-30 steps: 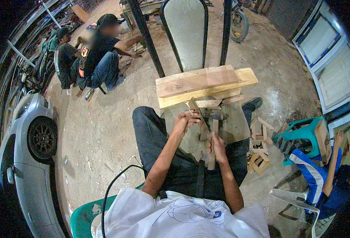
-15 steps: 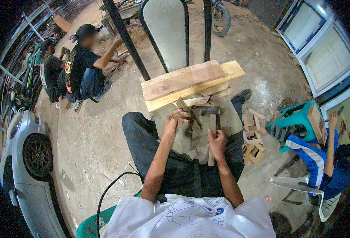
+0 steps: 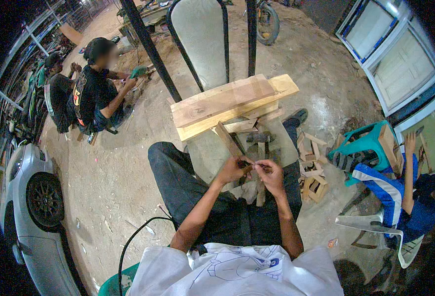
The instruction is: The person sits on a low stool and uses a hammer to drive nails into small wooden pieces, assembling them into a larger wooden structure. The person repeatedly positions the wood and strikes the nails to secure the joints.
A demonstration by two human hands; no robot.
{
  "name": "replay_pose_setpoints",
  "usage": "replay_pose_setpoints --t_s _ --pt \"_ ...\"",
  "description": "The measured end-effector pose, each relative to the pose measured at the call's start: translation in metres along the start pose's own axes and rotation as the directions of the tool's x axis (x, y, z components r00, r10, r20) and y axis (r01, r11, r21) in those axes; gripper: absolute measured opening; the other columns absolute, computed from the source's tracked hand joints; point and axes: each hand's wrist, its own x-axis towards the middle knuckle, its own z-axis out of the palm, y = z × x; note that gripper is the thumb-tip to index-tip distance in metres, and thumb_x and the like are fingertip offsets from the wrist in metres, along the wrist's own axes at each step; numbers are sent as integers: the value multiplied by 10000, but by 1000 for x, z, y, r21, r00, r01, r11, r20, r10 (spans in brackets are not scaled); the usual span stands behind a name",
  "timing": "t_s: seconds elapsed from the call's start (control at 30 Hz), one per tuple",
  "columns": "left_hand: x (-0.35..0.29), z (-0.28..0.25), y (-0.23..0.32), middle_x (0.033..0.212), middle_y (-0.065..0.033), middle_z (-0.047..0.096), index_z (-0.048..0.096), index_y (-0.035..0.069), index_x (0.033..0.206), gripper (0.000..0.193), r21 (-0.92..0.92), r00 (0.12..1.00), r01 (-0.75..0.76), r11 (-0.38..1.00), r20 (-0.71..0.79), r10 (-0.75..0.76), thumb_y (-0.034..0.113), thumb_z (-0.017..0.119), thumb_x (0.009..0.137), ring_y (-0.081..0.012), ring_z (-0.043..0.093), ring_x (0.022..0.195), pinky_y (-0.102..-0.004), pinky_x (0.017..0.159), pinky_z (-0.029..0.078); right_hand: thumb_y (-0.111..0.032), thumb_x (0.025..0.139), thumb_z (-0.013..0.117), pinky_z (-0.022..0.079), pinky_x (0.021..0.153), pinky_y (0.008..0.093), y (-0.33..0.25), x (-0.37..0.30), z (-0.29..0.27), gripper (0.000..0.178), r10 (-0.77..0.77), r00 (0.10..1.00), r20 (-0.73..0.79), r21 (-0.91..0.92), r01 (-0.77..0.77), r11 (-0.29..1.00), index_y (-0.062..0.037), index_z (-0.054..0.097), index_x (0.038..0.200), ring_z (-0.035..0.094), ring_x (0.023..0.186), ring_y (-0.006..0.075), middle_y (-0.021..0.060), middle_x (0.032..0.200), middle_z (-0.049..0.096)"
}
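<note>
Your left hand (image 3: 234,170) curls its fingers round the near end of the slanting wooden strip (image 3: 228,140) over the pale seat (image 3: 202,159), your right hand (image 3: 271,176) pinches its fingertips just beside them, on what I can't tell, and the hammer (image 3: 260,138) lies near the stacked boards (image 3: 223,101).

Light is running moderate, corners falling to noisy black. Floor (image 3: 109,187) is throwing glare right of centre; car (image 3: 42,251) is casting dark shadow. Fisheye's bending white-framed panels (image 3: 405,69).
</note>
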Motion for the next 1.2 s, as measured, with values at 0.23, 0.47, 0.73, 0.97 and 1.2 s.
replay_pose_setpoints --t_s 0.23,0.47,0.73,0.97,1.2 --pt "2 -3 -1 810 -90 658 627 -35 909 166 -25 998 49 998 51 -48 128 642 881 -161 658 669 -292 598 526 -187 842 696 483 609 248 2 -1 1 164 -8 999 -37 28 9 1000 -51 671 930 588 677 90 20 824 656" --pt "5 -4 -20 772 -92 658 617 -37 910 141 -59 995 32 998 93 -27 101 628 886 -156 646 656 -288 587 519 -164 863 681 473 515 221 -7 -4 -3 157 149 987 63 47 -152 987 -20 661 921 575 617 61 13 810 647" --pt "6 0 -24 718 -135 658 640 -25 846 171 393 997 -59 917 -18 72 137 676 806 -206 646 655 -356 605 496 -102 839 680 475 607 270 15 -1 2 128 -176 984 -9 -228 169 959 17 647 874 597 682 111 57 767 637" --pt "5 1 -22 720 -196 648 629 -31 834 193 395 998 15 919 -68 13 141 685 766 -285 647 671 -391 611 485 -63 835 656 474 647 286 -3 -4 9 86 -116 992 -48 -196 105 975 19 629 846 607 709 160 94 793 622" --pt "6 -5 -6 912 -208 645 626 -7 930 233 596 992 -79 799 -29 120 108 690 738 -334 623 869 -409 733 488 -53 851 622 456 664 295 2 -2 5 78 -221 975 -14 -298 207 932 0 618 907 567 724 186 86 844 567"
